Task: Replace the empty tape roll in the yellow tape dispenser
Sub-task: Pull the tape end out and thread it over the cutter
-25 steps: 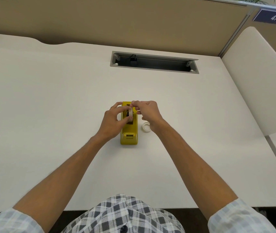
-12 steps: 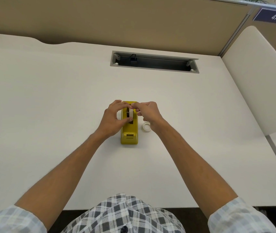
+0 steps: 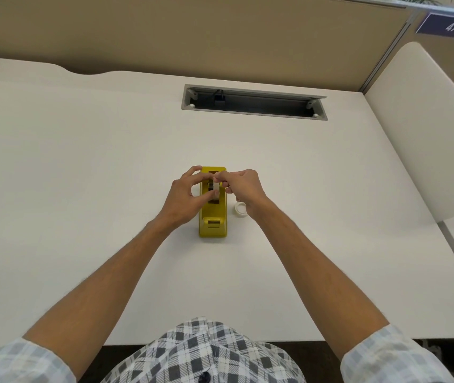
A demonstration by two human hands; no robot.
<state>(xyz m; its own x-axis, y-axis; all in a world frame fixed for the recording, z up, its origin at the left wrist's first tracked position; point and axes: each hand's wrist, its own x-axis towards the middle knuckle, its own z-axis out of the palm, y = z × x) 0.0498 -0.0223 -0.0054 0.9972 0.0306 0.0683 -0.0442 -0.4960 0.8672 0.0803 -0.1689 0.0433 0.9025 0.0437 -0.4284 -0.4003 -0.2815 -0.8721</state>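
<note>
Here both hands [image 3: 187, 199] [image 3: 243, 189] grip the tape roll [image 3: 215, 189] in the yellow dispenser [image 3: 212, 217], mid-desk [image 3: 82, 161], far from edges.

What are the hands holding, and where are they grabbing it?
Both hands, left hand and right hand, pinch the tape roll by its rim and sides, over the yellow tape dispenser. The small white ring lies unheld.

Over the last second the tape roll [image 3: 216, 187] pinched in the left hand [image 3: 185, 199] grip seems to have sunk lower into the yellow tape dispenser [image 3: 212, 217], while the right hand [image 3: 243, 187] fingertips closed in just beside that grip.
</note>
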